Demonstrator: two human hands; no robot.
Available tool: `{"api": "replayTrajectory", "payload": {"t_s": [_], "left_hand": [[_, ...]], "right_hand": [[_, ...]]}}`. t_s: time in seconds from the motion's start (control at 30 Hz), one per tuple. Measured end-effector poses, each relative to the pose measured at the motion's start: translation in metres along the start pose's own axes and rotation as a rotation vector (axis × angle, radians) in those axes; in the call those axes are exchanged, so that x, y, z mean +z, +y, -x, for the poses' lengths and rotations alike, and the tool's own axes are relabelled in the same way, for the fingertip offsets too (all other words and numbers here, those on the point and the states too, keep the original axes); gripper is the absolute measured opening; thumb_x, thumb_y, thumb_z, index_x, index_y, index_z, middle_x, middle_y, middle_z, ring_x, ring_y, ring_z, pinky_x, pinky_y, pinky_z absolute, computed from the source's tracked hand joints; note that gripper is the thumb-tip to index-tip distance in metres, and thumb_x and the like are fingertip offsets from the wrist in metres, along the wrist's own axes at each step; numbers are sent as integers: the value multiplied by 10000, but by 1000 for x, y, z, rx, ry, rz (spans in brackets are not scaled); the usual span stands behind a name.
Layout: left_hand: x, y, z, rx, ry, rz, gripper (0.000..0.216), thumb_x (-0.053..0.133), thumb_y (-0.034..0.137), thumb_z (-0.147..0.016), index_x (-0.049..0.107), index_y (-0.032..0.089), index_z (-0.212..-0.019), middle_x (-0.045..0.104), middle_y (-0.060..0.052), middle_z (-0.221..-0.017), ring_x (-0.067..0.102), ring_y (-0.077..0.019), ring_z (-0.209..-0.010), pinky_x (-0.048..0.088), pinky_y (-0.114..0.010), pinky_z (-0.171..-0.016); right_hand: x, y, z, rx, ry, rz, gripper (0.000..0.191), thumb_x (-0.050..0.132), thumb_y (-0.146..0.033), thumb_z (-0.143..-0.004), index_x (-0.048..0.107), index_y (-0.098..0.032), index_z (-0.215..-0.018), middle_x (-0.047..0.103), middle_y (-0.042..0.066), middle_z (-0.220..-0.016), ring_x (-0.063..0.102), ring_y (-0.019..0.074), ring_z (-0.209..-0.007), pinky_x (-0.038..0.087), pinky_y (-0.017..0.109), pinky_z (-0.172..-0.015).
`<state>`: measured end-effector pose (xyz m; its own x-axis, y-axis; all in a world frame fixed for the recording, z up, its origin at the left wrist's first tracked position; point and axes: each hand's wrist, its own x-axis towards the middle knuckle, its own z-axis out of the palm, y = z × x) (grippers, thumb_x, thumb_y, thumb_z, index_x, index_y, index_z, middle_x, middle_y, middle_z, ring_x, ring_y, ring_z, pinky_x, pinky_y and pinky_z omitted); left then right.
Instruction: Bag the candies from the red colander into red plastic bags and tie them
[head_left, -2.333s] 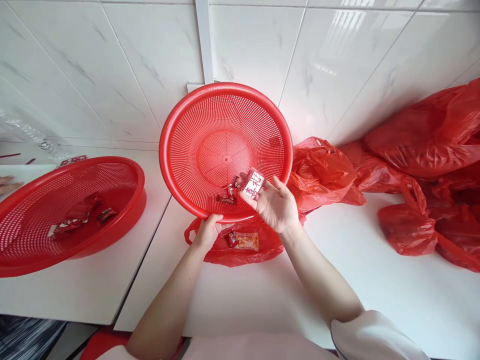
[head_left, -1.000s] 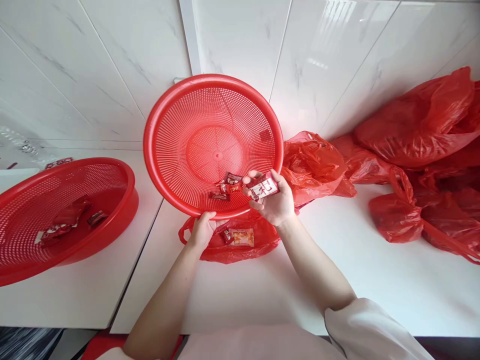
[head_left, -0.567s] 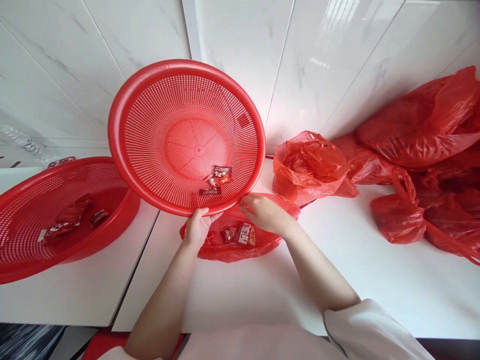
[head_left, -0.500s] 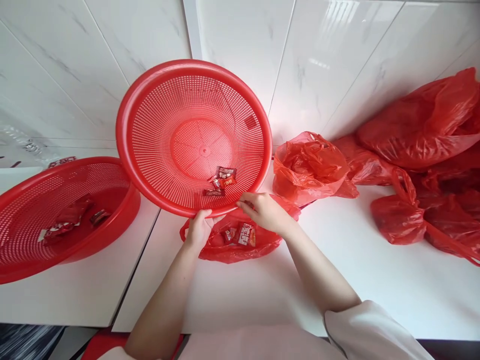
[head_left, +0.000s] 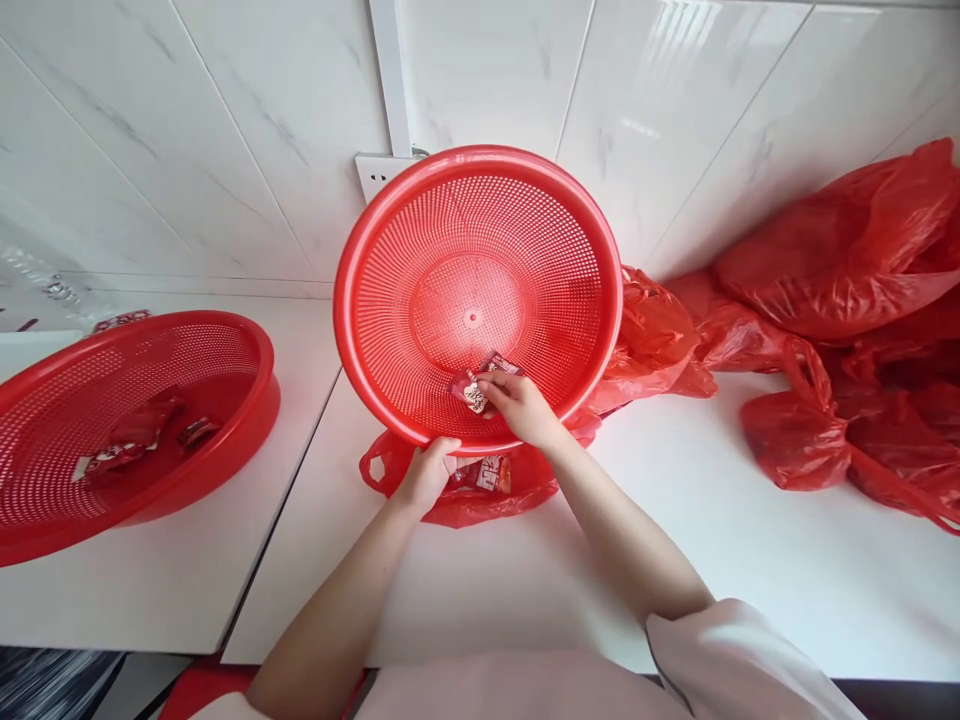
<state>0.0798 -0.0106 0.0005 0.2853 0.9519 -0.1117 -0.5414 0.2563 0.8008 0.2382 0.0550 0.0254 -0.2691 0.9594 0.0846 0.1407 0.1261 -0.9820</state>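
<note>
My left hand [head_left: 429, 474] grips the near rim of a round red mesh basket [head_left: 420, 250], holding it tilted up toward me. Inside the basket, at its low edge, my right hand [head_left: 519, 405] has its fingers closed on small red candy packets [head_left: 474, 388]. Under the basket lies an open red plastic bag [head_left: 480, 495] on the white counter, with a red and white packet [head_left: 491, 472] showing inside it.
A second red mesh basket [head_left: 247, 420] with a few wrapped candies [head_left: 142, 430] sits on the counter at left. Several crumpled red plastic bags [head_left: 832, 300] pile against the tiled wall at right. A wall socket [head_left: 375, 172] sits behind the held basket.
My right hand dropped the red and white packet into the bag below, then went back into the basket onto the candies. The basket swung left, then back right.
</note>
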Motion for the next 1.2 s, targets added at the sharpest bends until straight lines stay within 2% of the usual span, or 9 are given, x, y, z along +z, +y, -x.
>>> {"api": "replayTrajectory", "payload": {"t_s": [0.1, 0.2, 0.53, 0.67, 0.77, 0.87, 1.0, 1.07, 1.2], "left_hand": [[-6, 6, -2, 42, 59, -5, 421, 558, 166, -792, 638, 165, -1205, 695, -79, -1152, 553, -309, -1215, 439, -493, -1037], [-10, 12, -4, 91, 99, 3, 414, 553, 153, -791, 638, 165, -1197, 701, -79, -1130, 566, -299, -1198, 447, -499, -1031], [-32, 39, -10, 260, 299, 26, 346, 572, 117, -725, 653, 197, -1051, 694, -45, -1104, 615, -265, -1107, 513, -491, -953], [-36, 45, -10, 294, 300, 16, 224, 564, 137, -730, 669, 163, -927, 702, -68, -1068, 625, -270, -1081, 528, -474, -930], [-35, 44, -10, 289, 287, 11, 209, 561, 148, -737, 673, 163, -912, 705, -71, -1075, 631, -265, -1071, 532, -461, -923], [-34, 40, -10, 257, 275, -16, 226, 561, 165, -745, 685, 161, -934, 706, -78, -1091, 622, -271, -1098, 524, -456, -934], [-31, 34, -9, 170, 209, -107, 257, 541, 223, -769, 710, 109, -927, 724, -125, -1013, 635, -303, -1080, 514, -463, -940], [-27, 31, -7, 131, 198, -123, 269, 552, 230, -763, 714, 116, -944, 727, -119, -1011, 634, -314, -1084, 509, -476, -946], [-18, 23, -1, 33, 211, -133, 269, 591, 236, -759, 716, 143, -978, 735, -93, -972, 630, -334, -1093, 510, -494, -942]], "right_hand": [[-5, -6, -1, 168, -34, -492, 300, 632, -440, -824, 677, -169, -943, 662, 32, -826, 617, 127, -679, 580, 291, -658], [-10, -12, 1, 167, -56, -608, 327, 719, -449, -757, 688, -173, -929, 672, 23, -841, 622, 101, -687, 578, 238, -652], [-26, -25, 8, -28, -75, -398, 298, 659, -454, -818, 678, -198, -968, 668, 31, -903, 604, 121, -771, 514, 238, -683], [-24, -25, 12, -16, -319, -227, 282, 594, -413, -876, 691, -184, -1007, 677, 29, -892, 605, 122, -742, 506, 256, -702], [-16, -20, 16, 24, -543, 9, 286, 547, -338, -909, 669, -201, -1128, 694, 49, -1064, 639, 160, -910, 509, 303, -827], [-7, -17, 18, -75, -431, 200, 266, 539, -286, -907, 665, -210, -1128, 676, 61, -1160, 628, 182, -1012, 488, 345, -909], [-3, -23, 22, -89, -443, 70, 289, 466, -361, -950, 635, -165, -1079, 712, 45, -828, 656, 140, -712, 539, 301, -722], [-4, -27, 22, -120, -362, 96, 293, 433, -372, -966, 623, -167, -1052, 691, 28, -760, 640, 133, -660, 532, 283, -682], [-4, -22, 18, -342, -59, 440, 226, 451, -263, -953, 626, -182, -1070, 670, 76, -1073, 618, 178, -1016, 469, 324, -926]]}}
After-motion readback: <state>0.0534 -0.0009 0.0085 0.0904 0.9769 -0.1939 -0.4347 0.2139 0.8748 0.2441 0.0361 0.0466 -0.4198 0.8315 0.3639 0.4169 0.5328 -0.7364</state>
